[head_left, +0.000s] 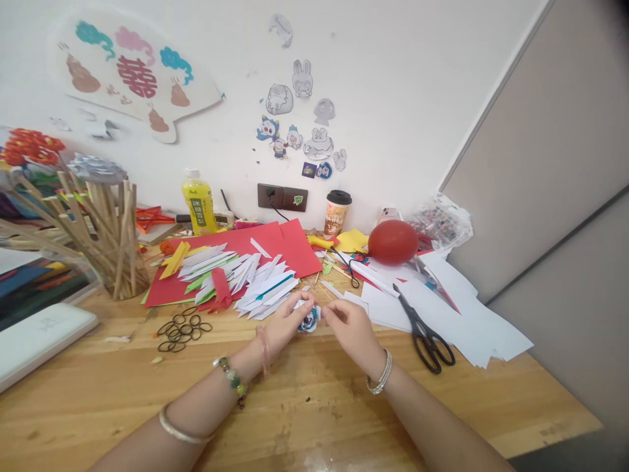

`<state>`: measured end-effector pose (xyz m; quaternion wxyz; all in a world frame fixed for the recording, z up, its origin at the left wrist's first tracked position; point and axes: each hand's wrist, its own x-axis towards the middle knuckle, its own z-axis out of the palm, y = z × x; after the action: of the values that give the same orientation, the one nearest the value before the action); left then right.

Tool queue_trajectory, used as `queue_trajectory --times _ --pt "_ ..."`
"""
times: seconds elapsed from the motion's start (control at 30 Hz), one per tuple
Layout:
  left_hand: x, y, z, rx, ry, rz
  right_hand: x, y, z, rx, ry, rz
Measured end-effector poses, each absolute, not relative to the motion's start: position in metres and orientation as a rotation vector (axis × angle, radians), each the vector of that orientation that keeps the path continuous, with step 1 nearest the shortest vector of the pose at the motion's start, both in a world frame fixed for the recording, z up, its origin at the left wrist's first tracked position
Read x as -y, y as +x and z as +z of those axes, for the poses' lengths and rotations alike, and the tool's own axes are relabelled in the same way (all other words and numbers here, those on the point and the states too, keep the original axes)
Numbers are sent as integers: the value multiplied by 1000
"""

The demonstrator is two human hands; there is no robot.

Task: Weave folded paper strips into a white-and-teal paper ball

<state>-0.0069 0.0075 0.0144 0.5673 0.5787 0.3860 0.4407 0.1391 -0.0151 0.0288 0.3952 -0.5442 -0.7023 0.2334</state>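
A small round paper flower [308,320], with white, teal and dark folded layers, is held over the table in my left hand [287,321]. My left thumb lies across its top, and the fingers partly hide it. My right hand [351,328] is closed in a pinch at the flower's white right edge; thumb and forefinger meet there. Just beyond my hands lies a pile of folded white paper strips [265,285], with some green, teal and red pieces among them. Red paper sheets [295,246] lie under and behind the pile.
Black scissors [425,334] lie on white paper sheets [462,328] at right. Black rubber bands [181,331] lie at left, near a holder of wooden sticks [120,242]. Behind stand a yellow bottle [199,203], a lidded cup [337,215] and a red balloon [393,242].
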Motion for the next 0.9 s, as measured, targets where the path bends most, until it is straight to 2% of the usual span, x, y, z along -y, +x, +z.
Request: queue_trajectory --times 0.23,0.47,0.67,0.9 --pt "-7 -7 17 -894 1360 1021 15 138 31 1730 -1301 844" --pt "-7 -5 12 -804 1242 999 17 135 33 1765 -1217 930" --pt "-7 -6 11 -881 1191 1096 14 140 32 1747 -1258 674" --pt "0 -5 21 -1029 1209 1027 13 138 24 1759 -1238 738"
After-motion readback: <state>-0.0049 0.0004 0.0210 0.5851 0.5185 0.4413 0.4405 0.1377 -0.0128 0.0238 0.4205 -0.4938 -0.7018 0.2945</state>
